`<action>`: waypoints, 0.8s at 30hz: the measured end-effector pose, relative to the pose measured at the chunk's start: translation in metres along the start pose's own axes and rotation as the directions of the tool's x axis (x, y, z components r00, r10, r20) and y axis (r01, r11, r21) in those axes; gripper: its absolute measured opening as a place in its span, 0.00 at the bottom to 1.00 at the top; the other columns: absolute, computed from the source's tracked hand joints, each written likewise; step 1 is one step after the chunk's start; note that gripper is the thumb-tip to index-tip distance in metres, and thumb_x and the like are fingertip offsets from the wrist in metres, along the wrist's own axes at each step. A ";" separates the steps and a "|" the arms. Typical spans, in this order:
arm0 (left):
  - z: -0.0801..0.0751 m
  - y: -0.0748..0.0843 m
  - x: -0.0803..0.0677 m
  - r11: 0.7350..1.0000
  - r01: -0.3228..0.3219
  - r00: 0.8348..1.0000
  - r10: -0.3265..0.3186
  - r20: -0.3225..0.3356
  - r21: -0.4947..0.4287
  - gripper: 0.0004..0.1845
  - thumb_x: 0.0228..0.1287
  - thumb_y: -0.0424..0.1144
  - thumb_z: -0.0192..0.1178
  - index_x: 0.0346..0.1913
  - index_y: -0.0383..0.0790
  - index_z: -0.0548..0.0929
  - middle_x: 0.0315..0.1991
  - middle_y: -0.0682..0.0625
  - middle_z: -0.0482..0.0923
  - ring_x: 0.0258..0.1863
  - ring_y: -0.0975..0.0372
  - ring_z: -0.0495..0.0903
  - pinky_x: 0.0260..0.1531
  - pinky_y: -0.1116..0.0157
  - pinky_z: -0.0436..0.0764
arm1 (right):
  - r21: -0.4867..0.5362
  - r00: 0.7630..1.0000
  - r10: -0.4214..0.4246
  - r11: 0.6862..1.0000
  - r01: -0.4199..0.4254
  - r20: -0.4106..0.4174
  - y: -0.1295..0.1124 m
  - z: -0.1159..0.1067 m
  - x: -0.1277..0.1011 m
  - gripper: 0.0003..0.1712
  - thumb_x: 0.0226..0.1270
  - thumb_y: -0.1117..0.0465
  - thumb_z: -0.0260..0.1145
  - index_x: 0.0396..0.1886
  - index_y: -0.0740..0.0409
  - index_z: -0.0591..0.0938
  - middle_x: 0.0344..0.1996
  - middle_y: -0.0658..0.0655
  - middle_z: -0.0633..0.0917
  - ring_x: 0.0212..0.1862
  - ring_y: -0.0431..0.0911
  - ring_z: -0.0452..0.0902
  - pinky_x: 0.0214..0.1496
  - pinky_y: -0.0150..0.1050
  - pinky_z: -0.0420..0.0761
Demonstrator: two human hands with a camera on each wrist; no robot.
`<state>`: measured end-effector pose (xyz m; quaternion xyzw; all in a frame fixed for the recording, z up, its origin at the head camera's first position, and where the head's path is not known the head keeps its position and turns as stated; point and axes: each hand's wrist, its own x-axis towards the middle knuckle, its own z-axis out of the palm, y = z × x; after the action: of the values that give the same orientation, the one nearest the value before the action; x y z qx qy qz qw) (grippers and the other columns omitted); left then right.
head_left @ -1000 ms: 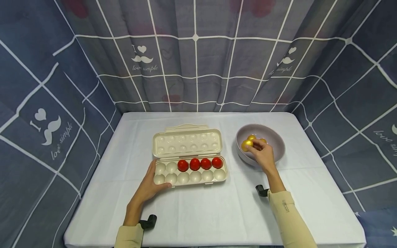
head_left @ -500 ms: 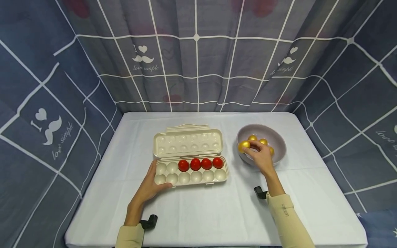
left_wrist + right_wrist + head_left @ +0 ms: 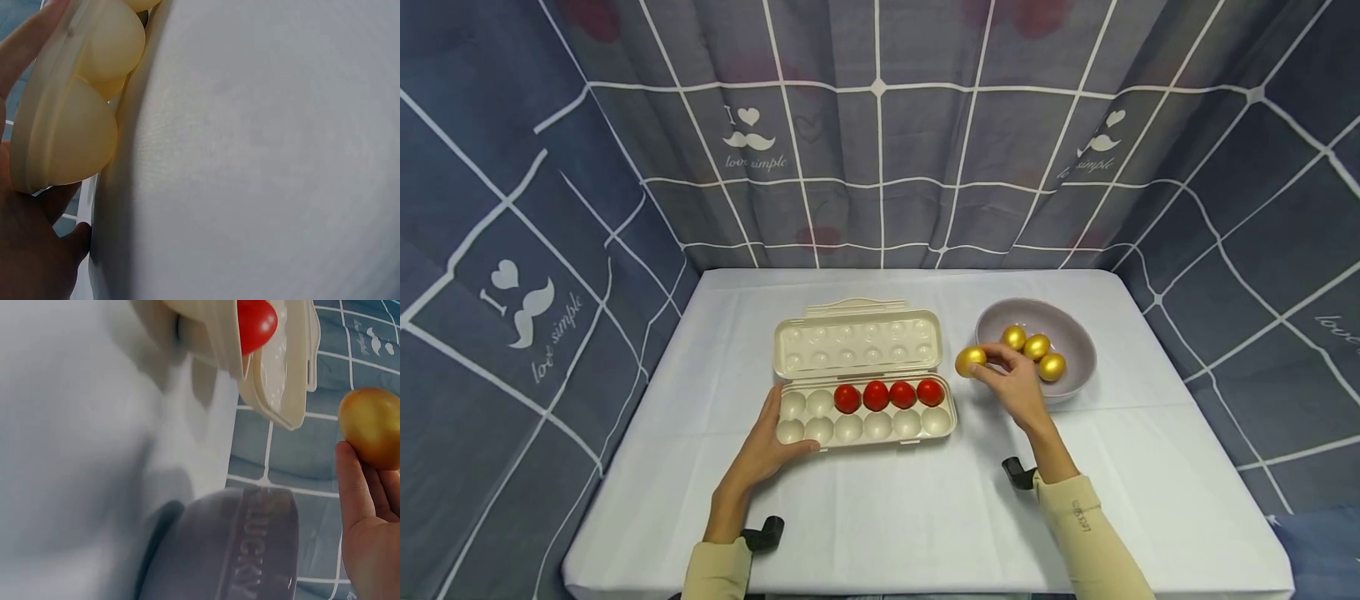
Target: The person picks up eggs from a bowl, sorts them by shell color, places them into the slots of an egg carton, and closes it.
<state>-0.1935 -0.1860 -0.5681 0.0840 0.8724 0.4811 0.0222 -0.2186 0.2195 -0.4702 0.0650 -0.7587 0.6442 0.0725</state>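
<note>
My right hand (image 3: pixel 1021 390) pinches a shiny golden egg (image 3: pixel 967 362) by its fingertips, in the gap between the bowl and the egg carton. The same golden egg (image 3: pixel 372 428) shows large in the right wrist view. A cream plastic egg carton (image 3: pixel 857 343) lies with its lid folded back. Several red eggs (image 3: pixel 847 399) fill the right part of its far row; the near row's cups are bare. My left hand (image 3: pixel 758 454) grips the carton's left end, thumb along the front edge. The carton's cups (image 3: pixel 84 134) show from the side in the left wrist view.
A mauve bowl (image 3: pixel 1081 346) stands at the right with 3 golden eggs (image 3: pixel 1052 367) in it. A white cloth (image 3: pixel 880 517) covers the table. Dark blue checked curtains (image 3: pixel 880 167) enclose the back and sides. Each wrist wears a black camera mount (image 3: pixel 763 534).
My right hand has lifted the golden egg out of the bowl and moved left toward the carton. The left hand keeps its grip on the carton.
</note>
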 end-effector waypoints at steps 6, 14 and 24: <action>0.000 0.000 0.000 1.000 -0.003 1.000 0.003 -0.001 -0.003 0.70 0.45 0.52 0.79 0.80 0.42 0.37 0.79 0.42 0.39 0.76 0.46 0.44 0.68 0.41 0.51 | 0.012 0.999 -0.025 1.000 0.024 0.046 0.000 0.011 -0.003 0.20 0.60 0.74 0.69 0.52 0.79 0.78 0.48 0.73 0.80 0.48 0.45 0.77 0.50 0.29 0.79; 0.000 -0.001 -0.001 1.000 0.000 1.000 0.000 -0.003 -0.013 0.70 0.45 0.52 0.79 0.80 0.42 0.37 0.79 0.42 0.38 0.76 0.47 0.43 0.69 0.40 0.50 | 0.045 0.994 -0.064 0.997 0.060 0.089 0.002 0.025 -0.008 0.18 0.60 0.76 0.69 0.50 0.79 0.79 0.46 0.71 0.81 0.49 0.52 0.78 0.50 0.32 0.81; 0.001 0.001 -0.002 1.000 0.011 1.000 -0.011 -0.001 -0.010 0.70 0.45 0.52 0.79 0.80 0.41 0.37 0.79 0.41 0.37 0.76 0.46 0.41 0.69 0.40 0.50 | 0.073 0.985 -0.083 0.995 0.073 0.152 -0.003 0.041 -0.010 0.18 0.60 0.75 0.69 0.50 0.77 0.79 0.46 0.68 0.82 0.48 0.48 0.80 0.49 0.36 0.82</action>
<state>-0.1917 -0.1851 -0.5675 0.0786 0.8704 0.4854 0.0248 -0.2093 0.1791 -0.4762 0.1469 -0.7369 0.6589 0.0363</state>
